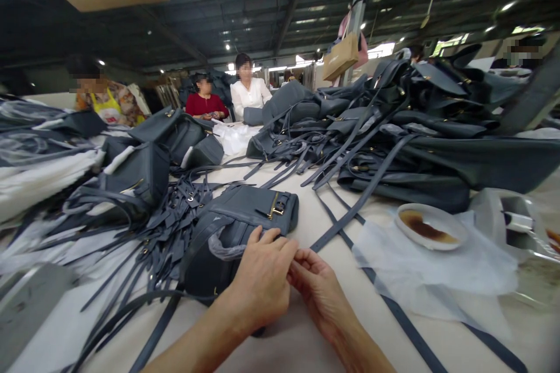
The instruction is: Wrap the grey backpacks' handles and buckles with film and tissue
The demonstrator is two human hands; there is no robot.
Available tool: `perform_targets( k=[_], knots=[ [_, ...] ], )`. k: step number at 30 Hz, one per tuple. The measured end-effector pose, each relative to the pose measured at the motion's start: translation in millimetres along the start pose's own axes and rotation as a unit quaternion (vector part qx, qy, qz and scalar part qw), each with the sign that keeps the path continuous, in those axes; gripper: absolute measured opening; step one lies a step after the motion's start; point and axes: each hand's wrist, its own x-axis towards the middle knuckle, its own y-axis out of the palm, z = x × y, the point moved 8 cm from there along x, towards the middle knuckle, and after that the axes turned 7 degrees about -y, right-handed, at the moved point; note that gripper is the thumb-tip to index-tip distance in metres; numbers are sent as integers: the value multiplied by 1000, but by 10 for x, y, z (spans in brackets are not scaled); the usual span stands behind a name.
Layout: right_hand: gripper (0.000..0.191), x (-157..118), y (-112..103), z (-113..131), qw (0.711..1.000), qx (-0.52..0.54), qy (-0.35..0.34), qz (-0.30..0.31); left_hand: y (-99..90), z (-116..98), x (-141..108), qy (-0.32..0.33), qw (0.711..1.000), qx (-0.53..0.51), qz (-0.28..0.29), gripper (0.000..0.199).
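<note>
1. Two bare hands at work on a pale table, and the dark bag lies right in front of them, buckle facing up.
2. Table's pretty packed: a tangle of straps beside the bag, a big heap of bags on the right, plus a stained dish on a filmy sheet.
3. Room's a big shed; three people sit or stand across the way, in red, white and a yellow apron.
4. Left hand is against the bag, covering its near side. Can't tell if it's gripping.
5. Right hand has its fingers bunched at the left's fingertips; whatever's pinched there, if anything, is hidden.
6. Both forearms get cut off at the bottom edge.
</note>
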Motion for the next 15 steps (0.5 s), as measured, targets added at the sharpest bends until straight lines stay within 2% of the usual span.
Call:
perform_targets(
  k=[5,11,15],
  knots=[
    [36,-99,2,68,999,-27,-5,16,-85,127,-82,-15,997,7,-69,18],
    [36,-158,-1,23,998,-65,0,24,-23,222,-134,22,998,-8,-61,18],
    [36,-146,-30,85,984,-174,3,41,28,279,-166,26,996,-4,-87,18]
  ],
)
